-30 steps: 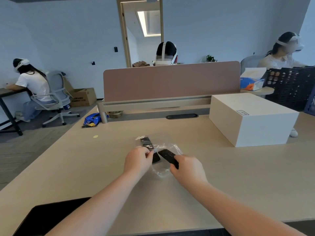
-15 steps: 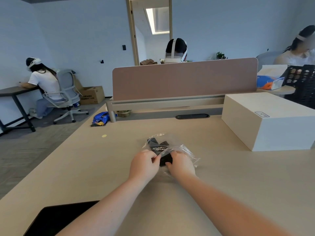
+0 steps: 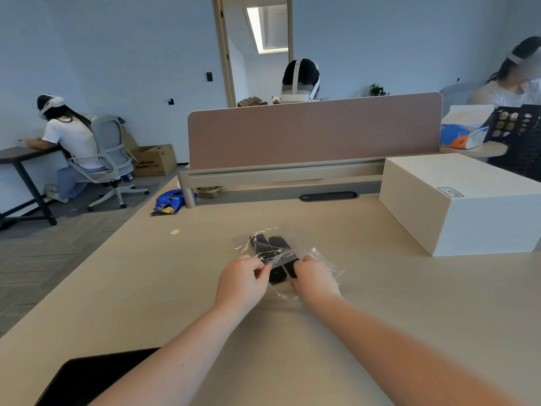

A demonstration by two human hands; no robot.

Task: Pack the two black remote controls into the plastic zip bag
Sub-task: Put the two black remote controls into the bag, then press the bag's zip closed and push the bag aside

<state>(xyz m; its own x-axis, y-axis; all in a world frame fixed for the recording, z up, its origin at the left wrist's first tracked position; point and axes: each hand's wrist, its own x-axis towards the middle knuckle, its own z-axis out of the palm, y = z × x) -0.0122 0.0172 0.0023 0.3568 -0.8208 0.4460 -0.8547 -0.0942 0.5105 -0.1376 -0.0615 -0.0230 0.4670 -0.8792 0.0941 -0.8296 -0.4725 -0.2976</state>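
Left hand (image 3: 241,281): mine, pinching the near edge of the plastic zip bag (image 3: 314,260). Right hand (image 3: 314,281): mine, pinching the same edge at 3 o'clock from the left. Two black remote controls (image 3: 273,252): side by side inside the bag, lying toward 12 o'clock from my hands, on the desk (image 3: 380,303). Step, as judged: closing the mouth. Next move calls for pressing the zip strip together along its full length.

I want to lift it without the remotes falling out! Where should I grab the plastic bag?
Probably grab the plastic bag at its open near edge, coming from your side, where the left hand and right hand pinch it. The remotes lie lengthwise toward the far closed end, so lifting there keeps them in.
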